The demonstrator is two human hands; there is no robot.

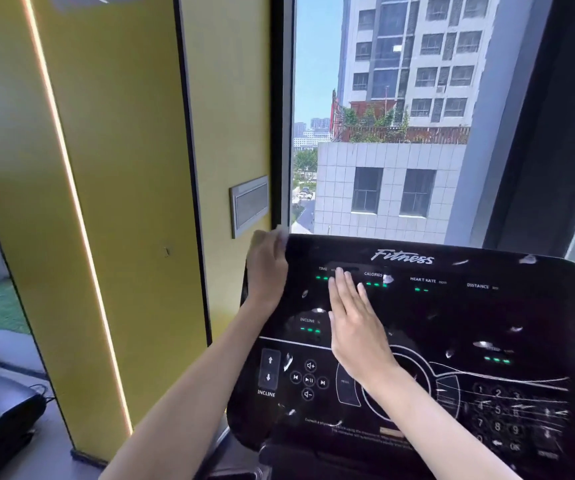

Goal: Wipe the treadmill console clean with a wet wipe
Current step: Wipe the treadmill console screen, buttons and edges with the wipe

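The black treadmill console (452,323) fills the lower right, with green readouts, an INCLINE pad, a number pad and white specks and streaks over its face. My left hand (265,268) is at the console's upper left corner, fingers curled over the edge. A bit of the white wet wipe (281,234) shows past its fingertips; the rest is hidden under the hand. My right hand (355,323) lies flat on the panel between the TIME and CALORIES readouts, fingers straight and together, holding nothing.
A yellow wall panel (112,202) with a lit strip stands close on the left, carrying a small grey plate (249,206). A tall window (383,116) with a dark frame is right behind the console. A black device with a cable (5,410) sits lower left.
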